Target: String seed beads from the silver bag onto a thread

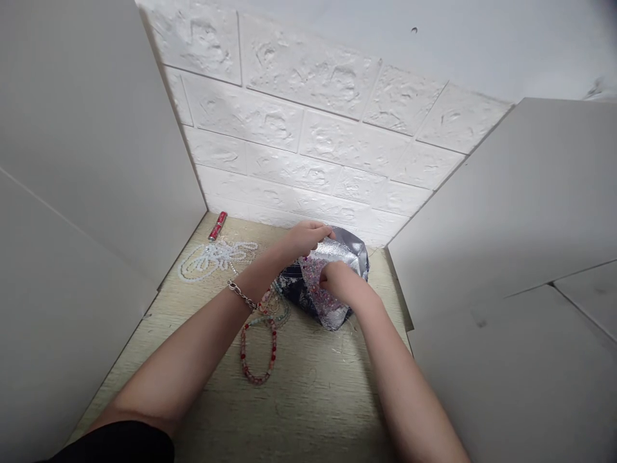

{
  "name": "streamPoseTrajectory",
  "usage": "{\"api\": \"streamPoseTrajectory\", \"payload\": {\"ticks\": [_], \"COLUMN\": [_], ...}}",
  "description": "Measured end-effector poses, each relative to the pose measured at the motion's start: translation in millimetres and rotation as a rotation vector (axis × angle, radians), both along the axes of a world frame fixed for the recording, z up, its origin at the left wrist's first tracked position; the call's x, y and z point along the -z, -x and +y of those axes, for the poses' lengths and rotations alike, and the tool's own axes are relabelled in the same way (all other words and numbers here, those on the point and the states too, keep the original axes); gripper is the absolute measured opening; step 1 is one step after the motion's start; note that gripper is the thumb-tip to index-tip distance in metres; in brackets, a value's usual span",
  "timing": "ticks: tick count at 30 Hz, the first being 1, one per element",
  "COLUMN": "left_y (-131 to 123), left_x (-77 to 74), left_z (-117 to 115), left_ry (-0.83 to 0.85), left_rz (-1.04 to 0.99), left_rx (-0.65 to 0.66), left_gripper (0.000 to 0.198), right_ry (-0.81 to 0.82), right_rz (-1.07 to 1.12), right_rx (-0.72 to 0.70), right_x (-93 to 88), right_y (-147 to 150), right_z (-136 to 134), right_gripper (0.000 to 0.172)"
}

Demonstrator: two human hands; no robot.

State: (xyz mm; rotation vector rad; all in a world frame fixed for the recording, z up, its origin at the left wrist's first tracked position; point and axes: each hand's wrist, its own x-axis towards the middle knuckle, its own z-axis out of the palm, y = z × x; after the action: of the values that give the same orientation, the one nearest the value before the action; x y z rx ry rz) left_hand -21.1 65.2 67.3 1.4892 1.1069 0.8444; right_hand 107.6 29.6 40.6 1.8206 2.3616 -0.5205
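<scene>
Both our forearms reach in from the near edge of the desk and meet at the silver foil pouch, elbows spread, wrists angled toward each other. Our left hand sits at the pouch's far edge, fingers closed in a pinch on the foil rim. Our right hand is on the pouch's near half, knuckles up, fingers curled down into the pinkish beads there. Can't tell if it's actually gripping anything.

The pouch lies on the desk toward the back, long axis running roughly from us toward the brick wall. Just left of the pouch there's a red bead strand, further left a white bead strand, and beyond that a little red tube.
</scene>
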Motion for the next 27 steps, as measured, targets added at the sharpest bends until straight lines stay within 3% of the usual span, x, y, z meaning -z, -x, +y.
{"api": "streamPoseTrajectory", "payload": {"ticks": [3, 7, 10, 15, 24, 27], "left_y": [2, 1, -2, -6, -5, -6], "left_x": [-3.7, -11.1, -15.9, -20.7, -23.2, -23.3], "left_z": [0, -5, -11, -18, -20, -21], "left_ry": [-0.015, -0.027, -0.050, -0.060, -0.044, -0.062], "left_rz": [-0.016, -0.049, -0.104, -0.181, -0.228, -0.220], "left_rx": [-0.011, -0.007, 0.003, 0.032, 0.025, 0.011], "left_gripper": [0.023, 0.024, 0.027, 0.027, 0.023, 0.024], "right_ry": [-0.119, -0.316, -0.362, -0.482, -0.769, -0.773], "right_rz": [0.280, 0.925, 1.158, 1.174, 0.866, 0.880], "right_rx": [0.024, 0.193, 0.252, 0.218, 0.060, 0.056], "right_x": [-17.4, -35.3, -39.5, -37.0, -36.8, -36.6], "right_y": [-14, -32, -38, -36, -28, -27], "right_z": [4, 9, 10, 9, 4, 4], "right_gripper": [0.020, 0.021, 0.024, 0.017, 0.018, 0.018]}}
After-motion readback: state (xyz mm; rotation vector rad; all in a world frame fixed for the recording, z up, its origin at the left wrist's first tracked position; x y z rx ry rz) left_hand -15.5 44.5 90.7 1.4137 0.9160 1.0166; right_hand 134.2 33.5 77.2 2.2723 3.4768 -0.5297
